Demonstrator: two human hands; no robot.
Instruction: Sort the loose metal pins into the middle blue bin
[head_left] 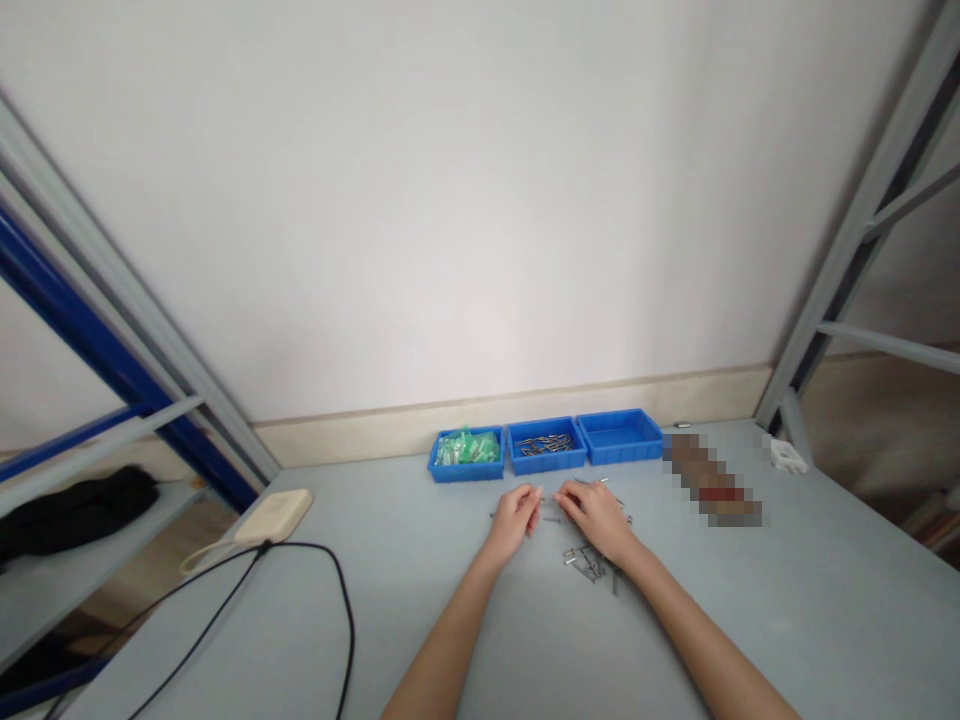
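My left hand (515, 522) and my right hand (596, 518) rest low over the grey tabletop (480, 620), their fingertips close together. Several small metal pins (589, 562) lie scattered around and below my right hand, with a few more between the hands. At this size, I cannot tell whether either hand holds a pin. Ahead of the hands stand a blue bin of green packets (465, 468), a blue bin of metal pins (546, 458) and a third blue bin (619, 450).
A beige flat box (274, 517) with a black cable (346, 620) lies at the left. A pixelated patch (709, 480) hides something at the right, near a white object (787, 457). Metal shelf uprights (855, 270) flank the table, which meets a wall behind.
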